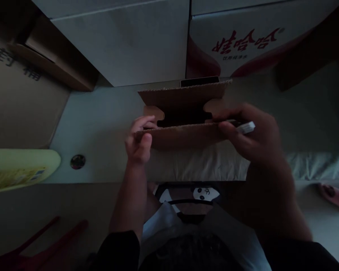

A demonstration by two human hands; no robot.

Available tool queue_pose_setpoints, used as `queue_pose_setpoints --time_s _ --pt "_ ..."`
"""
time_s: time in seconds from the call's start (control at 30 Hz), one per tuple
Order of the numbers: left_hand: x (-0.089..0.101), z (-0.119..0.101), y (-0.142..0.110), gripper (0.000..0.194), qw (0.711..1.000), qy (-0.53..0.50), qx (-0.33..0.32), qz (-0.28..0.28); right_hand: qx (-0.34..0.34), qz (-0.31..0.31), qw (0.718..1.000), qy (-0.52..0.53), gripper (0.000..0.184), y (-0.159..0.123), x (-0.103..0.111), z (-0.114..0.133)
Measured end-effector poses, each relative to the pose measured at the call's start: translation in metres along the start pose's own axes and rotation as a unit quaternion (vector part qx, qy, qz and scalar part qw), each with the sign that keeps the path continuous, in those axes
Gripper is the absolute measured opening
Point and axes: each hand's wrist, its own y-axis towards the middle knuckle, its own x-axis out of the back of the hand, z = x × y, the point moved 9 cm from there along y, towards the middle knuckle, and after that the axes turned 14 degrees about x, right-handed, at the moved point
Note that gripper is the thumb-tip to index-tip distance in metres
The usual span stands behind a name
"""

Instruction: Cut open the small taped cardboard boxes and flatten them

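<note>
Cardboard box [183, 136] is facing mouth-up over the front part of the pale tabletop [101, 113], right before the person; resting or slightly lifted, can't tell. Left hand [138, 145] is grasping its left front corner, thumb pressing outside the front panel, fingers hooking over the rim, probably to steady the wall. Right hand [258, 131] is gripping the right end by the rim while also holding a small white-tipped item [246, 128], too dim to identify; likely it is sitting inside the grasp so thumb and fingertips are reaching the cardboard too. Rear panel is standing up, side flaps are leaning inward, interior is showing too dark to read. Dark flat case [199, 81] is peeking out behind the rear panel. Plain white carton [147, 41] and red-lettered white carton [248, 45] are standing side by side behind, presumably leaving working room in front. Yellow-green bottle [22, 167] is occupying the left side, near a small round disc [77, 162].
</note>
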Motion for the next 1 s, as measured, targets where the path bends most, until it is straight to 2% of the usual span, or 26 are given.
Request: queue_pose_setpoints --time_s 0.07,0.13,0.23,0.33,0.43,0.53,0.6,0.63,0.77,0.9,1.0 --pt "0.005 0.004 -0.002 0.035 0.999 0.011 0.031 -0.029 -0.003 -0.065 0.997 -0.043 0.015 -0.005 0.008 -0.013" --pt "0.006 0.007 -0.003 0.031 0.997 0.028 0.052 -0.048 -0.011 -0.111 0.991 -0.077 0.032 -0.012 0.01 -0.031" --pt "0.006 0.01 -0.003 0.041 0.995 0.058 0.05 -0.067 -0.02 -0.093 0.994 -0.049 0.075 -0.02 -0.005 -0.062" --pt "0.007 0.011 -0.003 0.054 0.992 0.082 0.046 -0.085 0.017 -0.058 0.998 0.024 0.092 -0.02 -0.02 -0.074" --pt "0.005 0.013 -0.004 0.064 0.991 0.091 0.057 -0.079 0.041 -0.051 0.997 0.049 0.084 -0.015 -0.022 -0.067" --pt "0.006 0.011 -0.003 0.065 0.99 0.1 0.057 -0.081 0.059 -0.053 0.996 0.033 0.047 -0.01 -0.016 -0.051" --pt "0.005 0.009 -0.001 0.056 0.992 0.096 0.04 -0.065 0.072 -0.042 0.996 0.032 0.024 -0.008 -0.015 -0.043" --pt "0.003 0.009 0.001 0.05 0.994 0.091 0.032 -0.049 0.075 -0.034 0.996 0.037 0.02 -0.008 -0.016 -0.041" --pt "0.0 0.011 0.008 0.034 0.996 0.084 0.035 0.0 0.062 -0.039 0.996 0.052 0.019 -0.009 -0.019 -0.047" --pt "0.001 0.017 0.011 0.04 0.992 0.108 0.069 -0.002 0.043 -0.048 0.996 0.059 0.017 -0.011 -0.023 -0.055" --pt "0.004 0.014 0.01 0.036 0.994 0.095 0.041 -0.015 0.034 -0.039 0.997 0.06 0.022 -0.014 -0.025 -0.061"
